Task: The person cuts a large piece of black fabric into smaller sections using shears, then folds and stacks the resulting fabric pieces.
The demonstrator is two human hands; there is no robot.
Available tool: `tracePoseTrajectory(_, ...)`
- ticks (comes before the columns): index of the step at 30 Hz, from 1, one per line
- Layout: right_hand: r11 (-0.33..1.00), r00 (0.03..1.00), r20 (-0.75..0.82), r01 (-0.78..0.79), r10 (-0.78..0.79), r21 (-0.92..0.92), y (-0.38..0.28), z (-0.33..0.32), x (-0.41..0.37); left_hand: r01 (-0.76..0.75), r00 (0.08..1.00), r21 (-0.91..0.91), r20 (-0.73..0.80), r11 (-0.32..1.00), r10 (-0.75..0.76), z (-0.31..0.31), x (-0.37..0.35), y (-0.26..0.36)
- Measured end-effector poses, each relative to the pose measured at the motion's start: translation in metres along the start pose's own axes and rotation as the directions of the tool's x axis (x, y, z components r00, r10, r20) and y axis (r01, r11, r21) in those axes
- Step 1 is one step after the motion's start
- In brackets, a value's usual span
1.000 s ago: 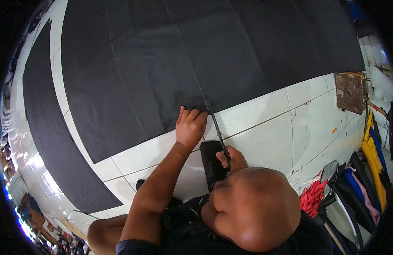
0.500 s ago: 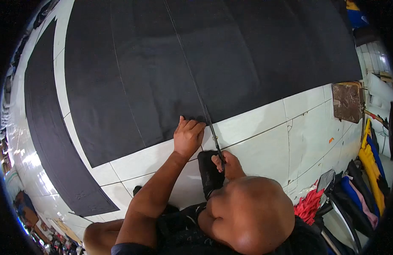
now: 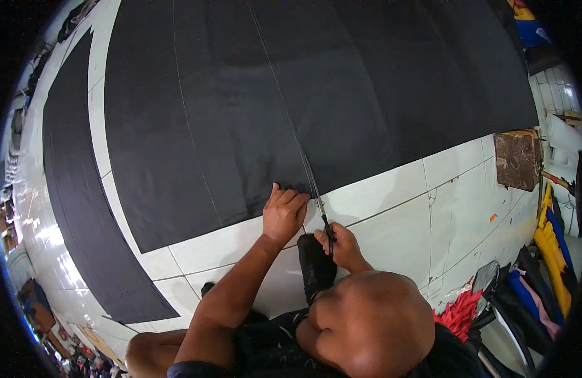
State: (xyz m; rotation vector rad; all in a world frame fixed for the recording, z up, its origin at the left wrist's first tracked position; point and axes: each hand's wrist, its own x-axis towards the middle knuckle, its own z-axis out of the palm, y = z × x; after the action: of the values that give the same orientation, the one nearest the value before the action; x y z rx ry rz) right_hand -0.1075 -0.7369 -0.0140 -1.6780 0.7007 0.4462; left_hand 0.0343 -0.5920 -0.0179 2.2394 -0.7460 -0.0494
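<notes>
Strip of black cloth [image 3: 70, 189], far left: we list it lying flat on the white tiled floor [image 3: 392, 208], its ends cut off by the dark edge of the view.

Black fabric [image 3: 316, 94], centre: a large sheet spread on the floor and marked with pale chalk lines [image 3: 275, 75]. Its near edge runs slantwise just ahead of the hands.

Left hand [image 3: 283, 215]: fingers [image 3: 290, 196] extended and close together, released. They hold nothing and press flat on the near edge of the fabric, just left of the blades.

Scissors [image 3: 319, 205]: the blades enter the fabric edge along a chalk line. They read as one thin dark line, so we cannot tell how far apart they stand.

Right hand [image 3: 341, 244]: fingers clenched around the scissors' handles, which the hand hides. It rests on the floor just short of the fabric edge.

Brown square block [image 3: 516, 160], right, on the tiles.

Coloured cloths [image 3: 549, 246], far right: heaped, partly cropped, and hard to tell apart.
</notes>
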Motion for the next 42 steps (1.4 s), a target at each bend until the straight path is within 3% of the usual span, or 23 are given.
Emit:
tracePoseTrajectory(5,0.998,0.997,-0.028,0.066,-0.066,0.019,-0.019,0.001,0.002,0.002,1.000,-0.014,-0.005,1.000,-0.002,0.000,0.000,0.001)
tracePoseTrajectory(20,0.996,0.998,-0.019,-0.063,0.062,-0.058,-0.032,-0.003,0.026,0.024,0.998,-0.021,0.054,0.999,-0.023,-0.002,0.000,-0.001)
tracePoseTrajectory(39,0.988,0.996,-0.079,0.032,-0.045,-0.154,-0.084,-0.005,0.045,-0.012,1.000,0.045,0.019,0.999,0.011,0.006,-0.001,0.001)
tracePoseTrajectory(42,0.987,0.992,-0.119,0.033,-0.052,-0.158,-0.096,-0.004,0.056,0.000,0.999,0.125,0.032,0.992,-0.004,0.009,-0.003,-0.001)
